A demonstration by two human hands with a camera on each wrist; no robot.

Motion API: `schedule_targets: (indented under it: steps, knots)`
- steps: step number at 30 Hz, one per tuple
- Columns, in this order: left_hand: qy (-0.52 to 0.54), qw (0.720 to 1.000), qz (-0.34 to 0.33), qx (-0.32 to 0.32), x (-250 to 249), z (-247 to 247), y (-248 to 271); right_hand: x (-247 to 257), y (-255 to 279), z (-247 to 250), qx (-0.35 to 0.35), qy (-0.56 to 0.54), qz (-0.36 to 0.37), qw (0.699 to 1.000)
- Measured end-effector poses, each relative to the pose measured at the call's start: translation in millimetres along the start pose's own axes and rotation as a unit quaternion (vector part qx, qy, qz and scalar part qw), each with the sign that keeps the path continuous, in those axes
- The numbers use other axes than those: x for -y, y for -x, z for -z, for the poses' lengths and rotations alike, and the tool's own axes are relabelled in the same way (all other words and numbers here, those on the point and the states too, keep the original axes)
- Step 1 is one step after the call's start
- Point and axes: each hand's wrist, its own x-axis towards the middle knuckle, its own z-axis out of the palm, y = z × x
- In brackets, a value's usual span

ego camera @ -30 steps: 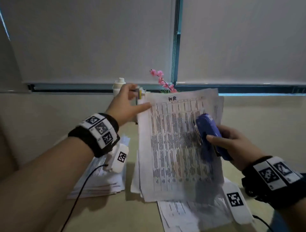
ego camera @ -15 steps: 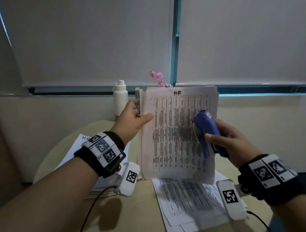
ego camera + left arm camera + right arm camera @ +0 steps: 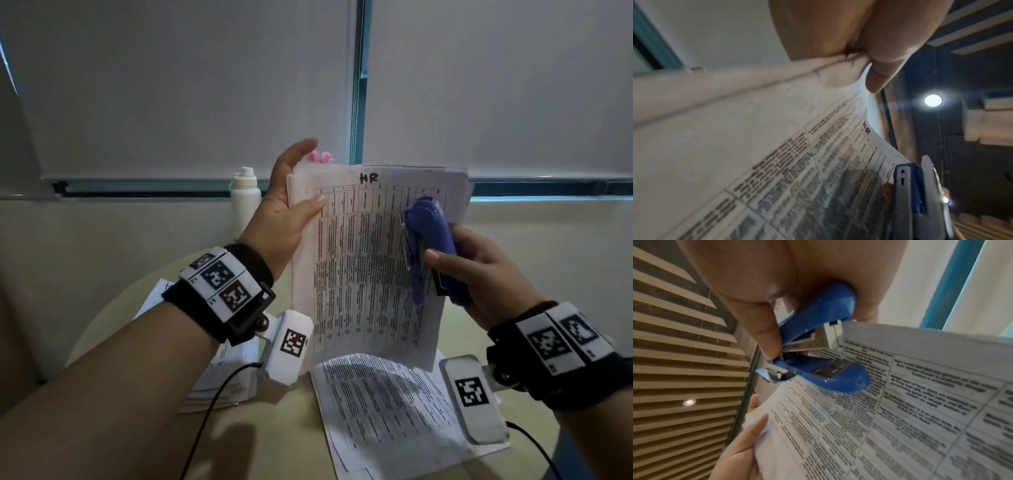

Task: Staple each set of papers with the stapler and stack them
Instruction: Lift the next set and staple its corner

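A set of printed papers (image 3: 363, 274) marked "HR" is held upright above the table. My left hand (image 3: 294, 192) grips its upper left edge, thumb on the printed face, fingers behind and reaching above the top edge. My right hand (image 3: 445, 263) holds the blue stapler (image 3: 428, 240) against the upper right part of the set. In the right wrist view the stapler (image 3: 818, 318) stands with jaws apart at the paper's edge (image 3: 920, 418); whether the sheets lie between them I cannot tell. The left wrist view shows my thumb (image 3: 877, 76) on the paper (image 3: 777, 162).
On the round beige table (image 3: 274, 438) lie a stack of papers (image 3: 219, 380) at the left and loose printed sheets (image 3: 387, 411) under the held set. A white bottle (image 3: 245, 202) and pink flowers (image 3: 320, 157) stand at the back by the window blinds.
The set has swung from tilted to upright. My left hand slid down the left edge, then back up, its fingers now stretched above the top. The stapler stays by the right side.
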Motion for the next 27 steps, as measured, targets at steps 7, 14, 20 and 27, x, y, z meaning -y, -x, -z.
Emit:
schedule_targets:
  steps: [7, 14, 20, 27]
  knots:
    - [-0.048, 0.997, 0.028, -0.046, 15.7, 3.8, 0.8, -9.7, 3.9, 7.3, 0.005, 0.049, -0.011, 0.999]
    - [-0.05, 0.996, -0.007, -0.07, 11.7, 0.6, -4.4, -4.1, 4.3, 9.5, 0.006, 0.009, -0.008, 1.0]
    - [-0.069, 0.996, -0.002, -0.06, 17.4, 1.8, 1.7, -12.4, 7.6, 9.2, 0.002, 0.033, -0.026, 0.999]
    - [-0.066, 0.995, 0.006, -0.073, 16.8, -0.8, -0.2, -13.1, 8.7, 6.5, -0.013, 0.028, -0.024, 0.999]
